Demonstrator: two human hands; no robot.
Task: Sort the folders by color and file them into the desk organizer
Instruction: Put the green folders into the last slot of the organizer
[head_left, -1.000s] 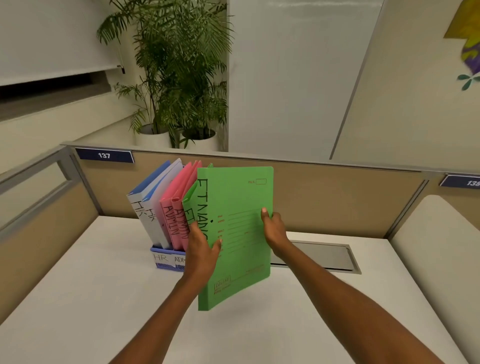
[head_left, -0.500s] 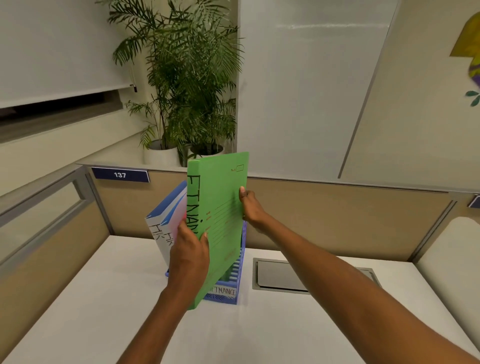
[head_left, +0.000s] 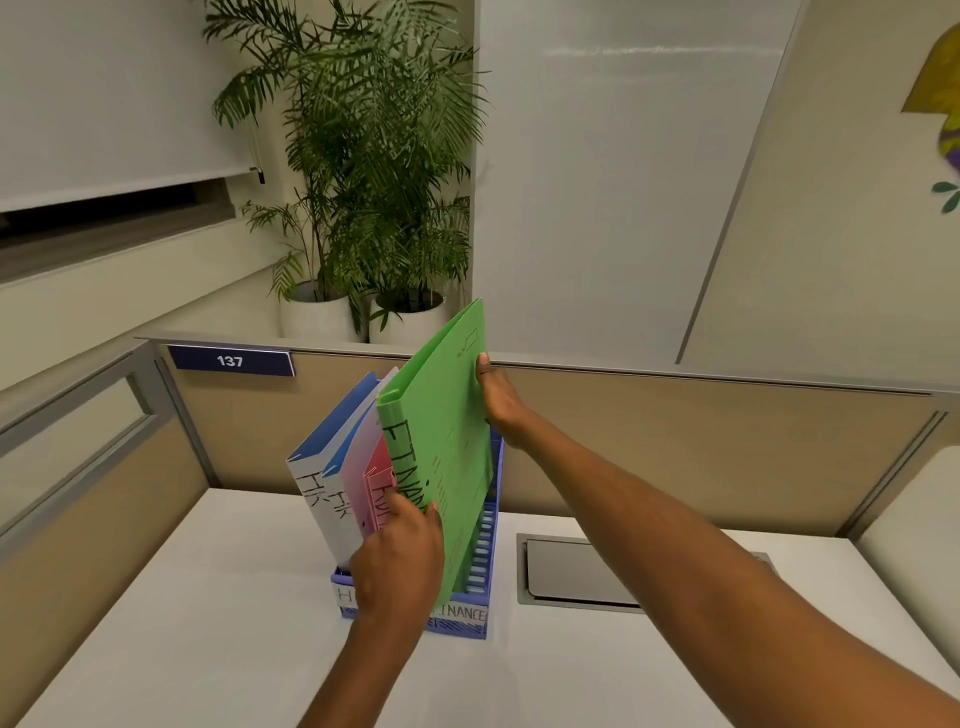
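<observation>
A green folder (head_left: 447, 431) marked FINANCE stands tilted in the rightmost slot of the blue desk organizer (head_left: 483, 571), its lower end down inside. My left hand (head_left: 400, 561) grips its near spine edge low down. My right hand (head_left: 496, 400) holds its far upper edge. To its left in the organizer lean blue-and-white folders (head_left: 322, 478) marked HR and pink folders (head_left: 376, 483). The organizer's front carries labels; my left hand hides most of them, and only part of FINANCE shows.
The organizer sits on a white desk (head_left: 208, 623) against a tan partition (head_left: 675, 441) with a plate reading 137 (head_left: 231, 361). A grey cable hatch (head_left: 576, 574) lies in the desk to the right. Potted palms (head_left: 363, 208) stand behind the partition.
The green folder has gone down into the organizer's right slot and tilted back. My left hand slid lower on it; my right hand stayed on the far edge.
</observation>
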